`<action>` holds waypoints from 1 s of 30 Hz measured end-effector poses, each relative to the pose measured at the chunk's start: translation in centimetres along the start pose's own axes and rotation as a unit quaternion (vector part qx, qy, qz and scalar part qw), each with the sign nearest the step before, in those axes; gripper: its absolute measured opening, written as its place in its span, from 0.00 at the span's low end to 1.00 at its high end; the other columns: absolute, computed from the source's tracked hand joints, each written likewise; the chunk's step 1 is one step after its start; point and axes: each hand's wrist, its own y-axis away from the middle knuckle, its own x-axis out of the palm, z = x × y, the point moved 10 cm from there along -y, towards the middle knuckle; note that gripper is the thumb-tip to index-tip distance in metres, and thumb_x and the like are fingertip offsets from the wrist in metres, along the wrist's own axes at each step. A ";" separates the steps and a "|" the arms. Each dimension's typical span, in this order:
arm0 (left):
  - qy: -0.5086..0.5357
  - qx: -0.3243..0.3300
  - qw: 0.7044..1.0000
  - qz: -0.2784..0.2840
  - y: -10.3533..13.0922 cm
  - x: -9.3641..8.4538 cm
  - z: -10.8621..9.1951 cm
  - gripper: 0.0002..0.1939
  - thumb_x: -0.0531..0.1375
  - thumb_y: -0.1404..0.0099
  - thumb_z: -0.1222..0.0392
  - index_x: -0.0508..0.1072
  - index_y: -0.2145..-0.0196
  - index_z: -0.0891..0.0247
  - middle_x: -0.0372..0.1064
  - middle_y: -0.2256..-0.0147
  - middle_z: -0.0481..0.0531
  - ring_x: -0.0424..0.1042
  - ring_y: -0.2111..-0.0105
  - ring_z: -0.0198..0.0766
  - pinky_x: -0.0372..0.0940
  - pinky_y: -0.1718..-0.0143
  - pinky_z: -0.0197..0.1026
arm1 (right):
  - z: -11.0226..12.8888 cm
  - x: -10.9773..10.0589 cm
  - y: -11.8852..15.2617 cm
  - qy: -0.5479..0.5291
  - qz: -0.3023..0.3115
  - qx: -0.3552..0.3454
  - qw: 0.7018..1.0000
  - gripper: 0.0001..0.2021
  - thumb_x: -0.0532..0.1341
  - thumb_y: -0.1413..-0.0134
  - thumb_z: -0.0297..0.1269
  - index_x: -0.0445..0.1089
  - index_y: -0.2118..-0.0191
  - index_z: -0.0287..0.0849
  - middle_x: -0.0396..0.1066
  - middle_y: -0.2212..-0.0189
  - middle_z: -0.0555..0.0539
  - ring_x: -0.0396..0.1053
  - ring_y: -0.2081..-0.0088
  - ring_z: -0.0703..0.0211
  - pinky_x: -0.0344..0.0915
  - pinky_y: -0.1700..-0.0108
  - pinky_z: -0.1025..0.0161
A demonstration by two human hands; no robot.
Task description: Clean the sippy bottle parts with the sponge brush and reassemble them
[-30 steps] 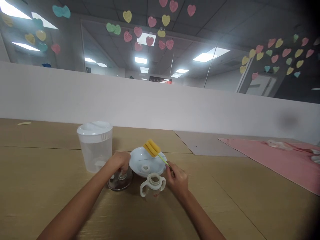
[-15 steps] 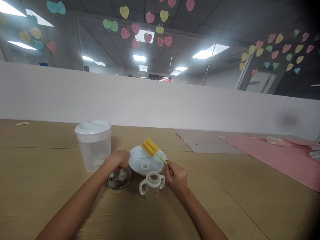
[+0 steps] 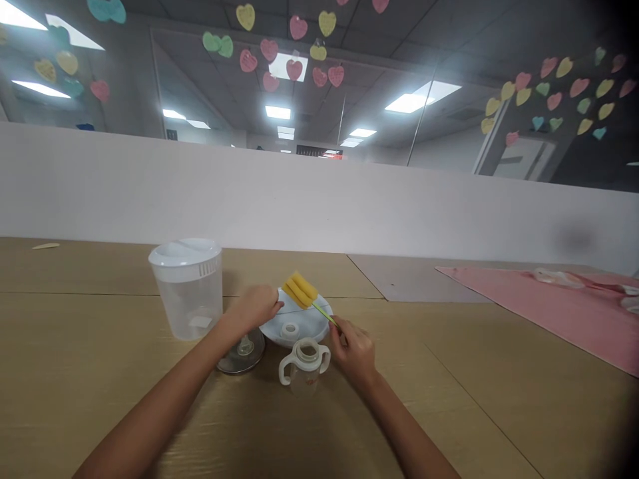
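My right hand grips the thin green handle of a sponge brush, its yellow sponge head raised over a white bowl. Over the left side of the bowl, my left hand is closed, its fingertips close to the sponge; what they pinch, if anything, is hidden. A white ring-shaped part lies in the bowl. In front stands a baby bottle with two white handles and an uncovered mouth. Below my left wrist, a clear bottle nipple rests on a round, dark shallow plate.
A translucent bucket with a white lid stands behind my left forearm. A pink cloth covers the right of the brown table, crumpled items on it. A low white wall runs along the back, and a flat strip lies far left.
My left hand has moved right and slightly up, from above the dark plate to the bowl's left side by the sponge. My right hand and the brush have barely moved.
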 end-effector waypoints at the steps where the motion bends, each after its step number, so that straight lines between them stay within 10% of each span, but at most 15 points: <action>1: 0.014 0.016 1.000 0.004 -0.3 0.8 -0.5 0.20 0.47 0.33 0.55 0.76 0.63 0.68 0.73 0.62 0.66 0.72 0.60 0.50 0.63 0.61 0.45 | 0.0 0.0 0.0 0.000 0.001 0.001 1.000 0.08 0.55 0.40 0.32 0.71 0.62 0.37 0.73 0.78 0.49 0.68 0.79 0.67 0.61 0.73 0.69; 10: 0.149 0.146 0.977 0.054 -1.1 6.0 -3.2 0.09 0.58 0.42 0.58 0.78 0.72 0.63 0.71 0.69 0.53 0.69 0.68 0.42 0.62 0.64 0.39 | -0.1 -0.2 -0.1 0.003 -0.006 0.005 1.000 0.09 0.54 0.40 0.31 0.72 0.63 0.36 0.73 0.78 0.47 0.67 0.80 0.67 0.60 0.74 0.69; 16: 0.253 0.155 0.954 -0.044 -2.1 2.0 -0.8 0.16 0.51 0.36 0.51 0.74 0.64 0.63 0.63 0.58 0.55 0.66 0.58 0.40 0.62 0.54 0.41 | -1.7 -0.6 -0.2 -0.025 -0.021 0.088 0.996 0.12 0.53 0.39 0.36 0.73 0.64 0.38 0.74 0.76 0.48 0.66 0.80 0.67 0.61 0.75 0.70; 20: 0.436 0.129 0.878 -0.148 -1.7 -2.1 1.2 0.20 0.50 0.35 0.45 0.69 0.66 0.64 0.65 0.60 0.55 0.66 0.60 0.40 0.64 0.58 0.41 | -2.4 -0.8 0.0 -0.049 -0.030 0.127 0.990 0.13 0.52 0.39 0.38 0.73 0.63 0.38 0.75 0.73 0.46 0.68 0.78 0.66 0.62 0.74 0.70; 25: 0.577 0.110 0.800 -0.123 -0.8 -3.2 0.0 0.20 0.52 0.37 0.43 0.67 0.61 0.65 0.66 0.63 0.52 0.68 0.66 0.36 0.65 0.62 0.39 | -2.7 -0.8 0.1 -0.071 -0.040 0.145 0.986 0.13 0.53 0.39 0.38 0.72 0.62 0.38 0.74 0.73 0.47 0.68 0.77 0.65 0.63 0.72 0.69; 30: 0.607 0.096 0.781 -0.113 0.0 -3.5 -0.7 0.23 0.54 0.36 0.46 0.65 0.51 0.65 0.67 0.58 0.55 0.69 0.64 0.35 0.65 0.59 0.41 | -3.6 -1.0 0.1 -0.086 -0.043 0.191 0.977 0.14 0.53 0.39 0.41 0.72 0.63 0.38 0.73 0.75 0.49 0.67 0.77 0.65 0.62 0.74 0.70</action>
